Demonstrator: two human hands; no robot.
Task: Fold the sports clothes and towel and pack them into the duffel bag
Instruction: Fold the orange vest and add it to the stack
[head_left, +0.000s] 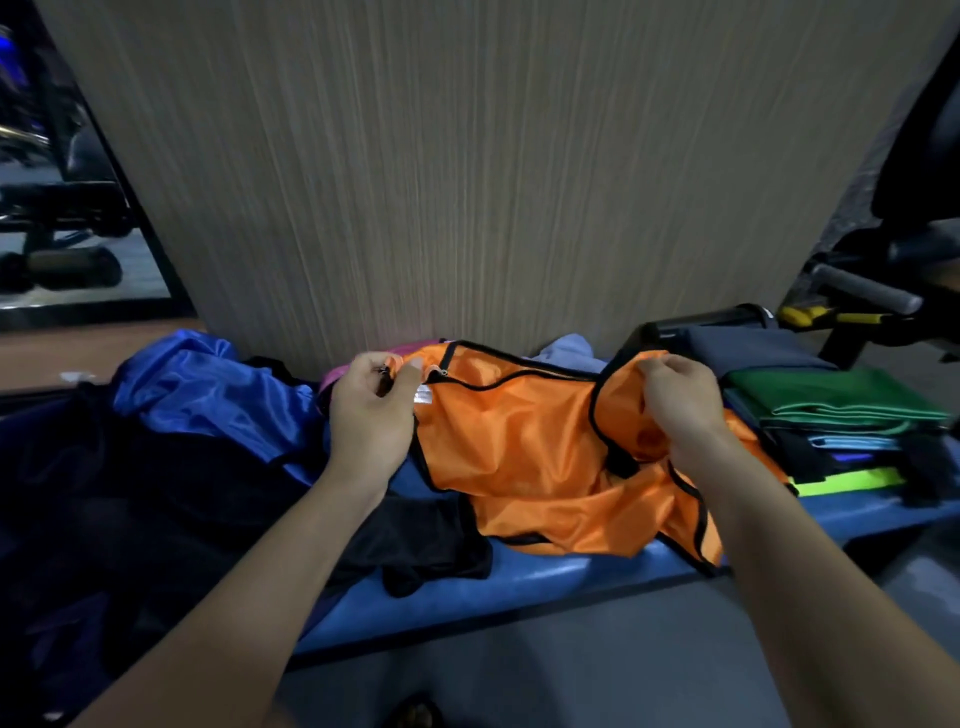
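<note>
Two hands pinch the orange mesh vest (524, 441) at centre frame: left hand (371, 410) at one shoulder, right hand (680, 405) at the other, probably to spread it flat on the blue bench (519, 582) for folding. Folded garments (831, 415) are stacked at right, likely awaiting packing; unfolded blue jersey (208, 384) lies left.

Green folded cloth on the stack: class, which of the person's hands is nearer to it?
Right. The right hand grips the orange vest just beside the green cloth; the left hand holds the vest's far end.

One orange vest (524, 447), one blue jersey (208, 395) — one folded stack (841, 431), two hands.
</note>
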